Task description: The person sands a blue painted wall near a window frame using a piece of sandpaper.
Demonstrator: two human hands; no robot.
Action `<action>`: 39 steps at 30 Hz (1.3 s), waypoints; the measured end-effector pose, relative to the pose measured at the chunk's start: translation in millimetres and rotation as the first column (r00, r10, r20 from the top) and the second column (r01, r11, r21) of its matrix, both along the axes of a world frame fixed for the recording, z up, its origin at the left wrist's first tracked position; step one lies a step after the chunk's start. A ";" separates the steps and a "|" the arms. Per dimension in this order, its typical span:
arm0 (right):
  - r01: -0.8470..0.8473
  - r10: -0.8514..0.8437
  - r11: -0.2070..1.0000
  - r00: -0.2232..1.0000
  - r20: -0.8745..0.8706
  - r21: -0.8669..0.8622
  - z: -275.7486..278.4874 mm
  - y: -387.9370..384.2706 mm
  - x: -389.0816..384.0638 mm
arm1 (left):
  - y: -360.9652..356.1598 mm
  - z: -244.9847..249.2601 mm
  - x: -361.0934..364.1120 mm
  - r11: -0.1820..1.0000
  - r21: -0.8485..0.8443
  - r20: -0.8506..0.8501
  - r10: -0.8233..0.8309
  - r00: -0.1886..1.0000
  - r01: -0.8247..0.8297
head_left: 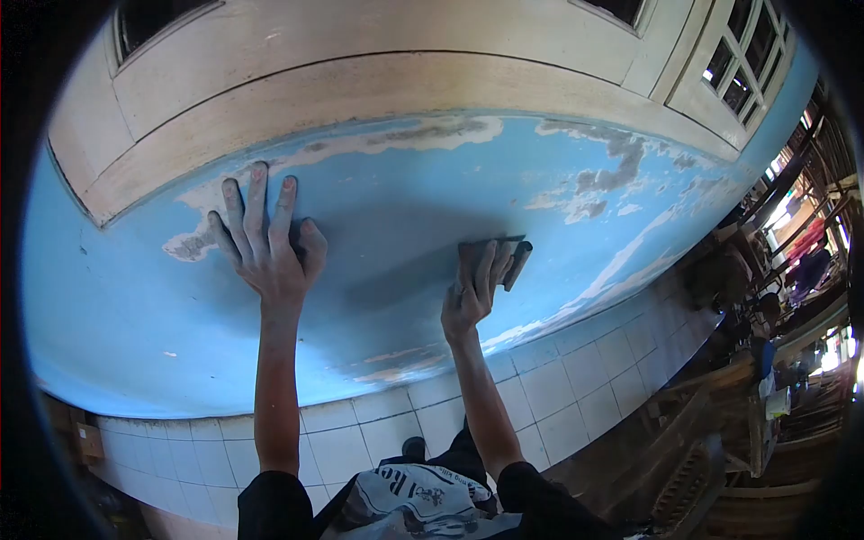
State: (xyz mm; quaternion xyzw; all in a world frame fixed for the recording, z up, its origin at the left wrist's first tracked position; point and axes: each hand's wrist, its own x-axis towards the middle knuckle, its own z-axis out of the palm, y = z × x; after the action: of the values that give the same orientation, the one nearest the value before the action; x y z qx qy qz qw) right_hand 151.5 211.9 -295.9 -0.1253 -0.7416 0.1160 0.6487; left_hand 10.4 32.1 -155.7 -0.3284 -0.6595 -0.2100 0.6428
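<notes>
Left hand (270,247) splayed (right hand (470,299) clasps tool (506,258)).

My right hand (470,301) covers most of the dark flat tool (515,259) pressed to the peeling blue wall (405,207), so I cannot tell its kind. At twelve o'clock the cream wooden window frame (378,36) is cut off. At three o'clock the shaded wooden clutter (792,288) blurs together.
</notes>
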 end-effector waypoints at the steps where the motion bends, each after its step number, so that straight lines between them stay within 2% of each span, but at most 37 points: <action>1: -0.003 0.004 1.000 1.000 0.024 -0.027 4.4 -1.5 2.0 | 0.5 0.2 0.2 1.000 0.007 -0.007 -0.016 1.000 0.016; 5: 0.019 -0.021 0.999 0.998 0.057 0.025 -3.4 1.1 1.2 | 0.6 1.6 -1.0 1.000 0.013 -0.013 -0.014 1.000 0.014; 7: -0.036 0.037 0.998 0.999 0.018 -0.051 12.9 -3.6 2.7 | 0.9 2.6 0.3 1.000 0.008 -0.009 -0.025 1.000 0.025; 8: -0.037 0.038 0.998 0.999 0.024 -0.055 2.7 -4.1 6.0 | -0.3 3.1 1.6 1.000 0.008 -0.012 -0.030 0.999 0.030; 10: 0.012 -0.016 0.999 0.996 0.091 0.044 -15.7 1.8 0.8 | -1.5 2.2 1.7 1.000 0.005 -0.015 -0.018 1.000 0.018; 11: 0.008 -0.012 0.999 0.997 0.080 0.052 -7.3 5.9 -3.9 | -0.7 3.1 0.5 1.000 0.000 -0.011 -0.009 1.000 0.009; 13: 0.010 -0.008 0.999 0.999 -0.041 0.034 10.0 7.3 -3.2 | 0.2 6.6 0.0 1.000 0.001 -0.019 -0.020 1.000 0.020; 16: -0.011 0.014 0.999 0.999 0.052 -0.051 12.7 -2.5 -2.0 | -2.1 0.8 4.7 1.000 -0.008 -0.004 -0.028 1.000 0.028; 19: -0.086 0.085 0.996 0.995 0.050 0.024 -21.5 -4.1 -4.5 | -0.6 5.2 0.2 1.000 0.005 -0.023 -0.014 1.000 0.014; 21: -0.037 0.033 0.998 0.996 0.080 0.043 -1.2 6.2 7.3 | -0.8 2.1 1.2 1.000 -0.012 -0.014 -0.016 1.000 0.016; 23: -0.090 0.085 0.992 0.995 -0.058 -0.092 19.1 28.4 10.7 | -1.1 2.2 0.2 1.000 -0.005 -0.018 -0.017 1.000 0.017; 24: -0.056 0.041 0.986 0.994 -0.100 -0.157 28.7 33.8 12.3 | -2.1 2.4 0.2 1.000 -0.003 -0.020 -0.020 1.000 0.019; 27: 0.015 -0.016 0.998 1.000 -0.021 -0.055 27.9 30.2 9.9 | -0.2 3.5 1.3 1.000 -0.006 -0.014 -0.021 1.000 0.021; 29: -0.012 0.012 1.000 1.000 0.009 0.004 22.2 19.6 8.9 | 0.0 4.5 3.0 1.000 0.001 -0.011 -0.030 0.999 0.030; 31: -0.215 0.215 0.976 0.976 0.017 0.025 20.0 14.9 8.2 | 0.4 3.8 3.2 0.999 0.002 -0.016 -0.036 0.999 0.036; 34: -0.176 0.162 0.974 0.981 0.103 0.141 40.7 32.6 16.2 | 0.4 5.0 2.8 0.999 0.009 -0.028 -0.031 0.999 0.031; 38: -0.045 0.029 0.986 0.994 0.101 0.160 59.7 87.9 22.7 | 0.2 4.6 4.1 1.000 0.005 -0.025 -0.026 0.999 0.026; 39: 0.009 -0.008 0.999 1.000 -0.010 0.034 55.2 103.2 19.1 | 1.1 5.3 3.3 1.000 0.007 -0.028 -0.023 0.999 0.023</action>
State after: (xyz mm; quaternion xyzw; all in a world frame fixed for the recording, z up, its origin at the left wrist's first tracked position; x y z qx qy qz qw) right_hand 170.7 315.1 -240.7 -0.1168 -0.7396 0.1013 0.6550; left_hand 13.7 33.3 -150.4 -0.3363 -0.6459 -0.2153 0.6507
